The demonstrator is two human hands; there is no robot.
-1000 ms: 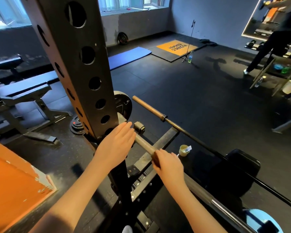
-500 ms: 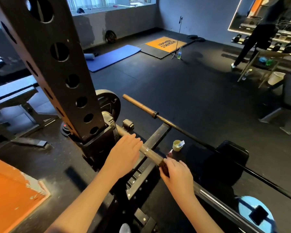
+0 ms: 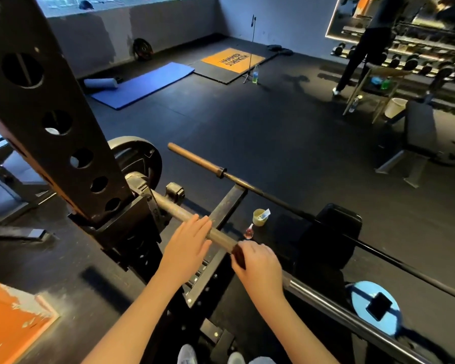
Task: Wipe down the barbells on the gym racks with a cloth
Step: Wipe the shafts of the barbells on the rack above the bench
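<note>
Right hand (image 3: 258,266), just right of frame centre, is curling its fingers round a dark brown cloth (image 3: 238,254) and pressing it against the grey steel barbell (image 3: 221,236). Left hand (image 3: 187,248), fingers straight, is resting flat on the same bar just beside it (gripping nothing). The bar is running from the black perforated steel rack upright (image 3: 50,114) at upper left towards the lower right corner. Beyond it a second, brownish barbell (image 3: 247,183) is lying near a small pale-yellow cup (image 3: 259,217).
</note>
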